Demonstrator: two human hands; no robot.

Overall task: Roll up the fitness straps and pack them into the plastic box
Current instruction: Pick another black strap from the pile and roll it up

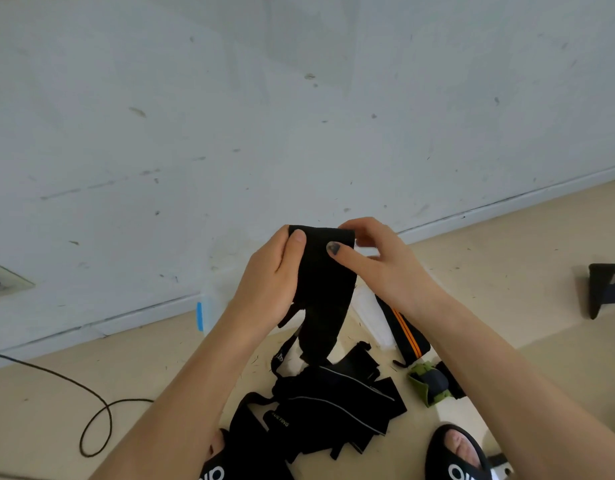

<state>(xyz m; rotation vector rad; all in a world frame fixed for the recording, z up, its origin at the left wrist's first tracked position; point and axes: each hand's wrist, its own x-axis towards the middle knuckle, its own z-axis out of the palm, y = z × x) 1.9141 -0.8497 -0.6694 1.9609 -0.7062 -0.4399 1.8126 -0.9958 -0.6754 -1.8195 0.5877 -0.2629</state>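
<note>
I hold a wide black fitness strap up in front of me by its top edge. My left hand pinches its left corner with the thumb on the front. My right hand pinches the right corner, thumb on the fabric. The strap hangs down toward a pile of black straps on the floor. A black strap with orange stripes lies right of it, leaning on the clear plastic box, which my hands mostly hide. A green and black strap lies near my right forearm.
A pale wall rises close behind the box. A black cable loops on the beige floor at the left. My two feet in black slippers are at the bottom edge. A dark object stands at the far right.
</note>
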